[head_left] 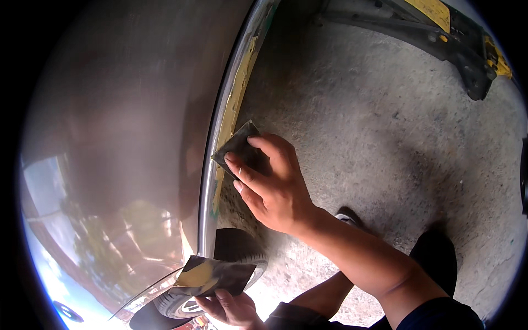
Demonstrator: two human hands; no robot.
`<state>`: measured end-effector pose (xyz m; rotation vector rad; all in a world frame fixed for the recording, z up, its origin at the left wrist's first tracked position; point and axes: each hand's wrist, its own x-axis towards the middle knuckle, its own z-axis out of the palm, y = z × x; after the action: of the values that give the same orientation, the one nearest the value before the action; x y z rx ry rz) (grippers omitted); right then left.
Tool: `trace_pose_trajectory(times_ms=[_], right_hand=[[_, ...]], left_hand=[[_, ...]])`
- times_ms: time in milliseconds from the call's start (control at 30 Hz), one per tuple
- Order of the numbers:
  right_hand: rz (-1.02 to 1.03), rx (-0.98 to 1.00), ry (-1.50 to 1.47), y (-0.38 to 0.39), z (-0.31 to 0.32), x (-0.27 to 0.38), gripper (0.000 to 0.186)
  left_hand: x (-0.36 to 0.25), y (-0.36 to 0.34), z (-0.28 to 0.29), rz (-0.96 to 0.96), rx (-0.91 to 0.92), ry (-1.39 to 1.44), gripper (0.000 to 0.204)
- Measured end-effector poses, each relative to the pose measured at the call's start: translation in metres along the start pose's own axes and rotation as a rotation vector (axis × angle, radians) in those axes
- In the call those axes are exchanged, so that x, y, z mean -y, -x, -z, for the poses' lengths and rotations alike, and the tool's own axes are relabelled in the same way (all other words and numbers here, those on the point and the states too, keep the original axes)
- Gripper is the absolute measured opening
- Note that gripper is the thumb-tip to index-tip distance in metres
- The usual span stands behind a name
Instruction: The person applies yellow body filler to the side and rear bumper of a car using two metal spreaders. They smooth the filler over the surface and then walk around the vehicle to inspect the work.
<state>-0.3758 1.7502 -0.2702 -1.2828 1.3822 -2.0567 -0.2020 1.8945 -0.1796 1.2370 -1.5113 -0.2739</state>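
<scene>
My right hand (280,187) grips a thin black square spreader (239,147), the fingers spread over its face. One edge of the spreader touches the yellowish filler (237,93) that runs in a rough strip along the lower edge of a car's brownish-grey body panel (137,99). Down near the bottom, my left hand (235,311) pinches a dark, flat mixing plate (234,276) between thumb and fingers. A patch of the same yellowish filler (197,275) lies on that plate. Below the spreader, the strip shows a greenish tint at its end.
A car tyre (236,245) sits just beyond the plate, close to my left hand. Yellow and black metal equipment (462,55) stands on the rough concrete floor (374,110) at the upper right. My shoe (349,214) shows below my right forearm.
</scene>
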Motion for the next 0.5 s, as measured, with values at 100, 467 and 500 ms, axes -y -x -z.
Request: trace_pose_trajectory(times_ms=[100,467,500], right_hand=[[-0.029,0.019,-0.01,0.015,-0.007,0.006,0.04],[-0.167,0.334,-0.591,0.058,0.013,0.031,0.046],[-0.233,0.406,-0.865,0.059,0.026,0.035,0.046]], left_hand=[[0.0,-0.002,0.007,0.009,-0.032,-0.021,0.057],[-0.024,-0.007,-0.016,0.416,-0.071,0.243,0.063],[-0.028,-0.009,-0.022,0.472,-0.062,0.275,0.063]])
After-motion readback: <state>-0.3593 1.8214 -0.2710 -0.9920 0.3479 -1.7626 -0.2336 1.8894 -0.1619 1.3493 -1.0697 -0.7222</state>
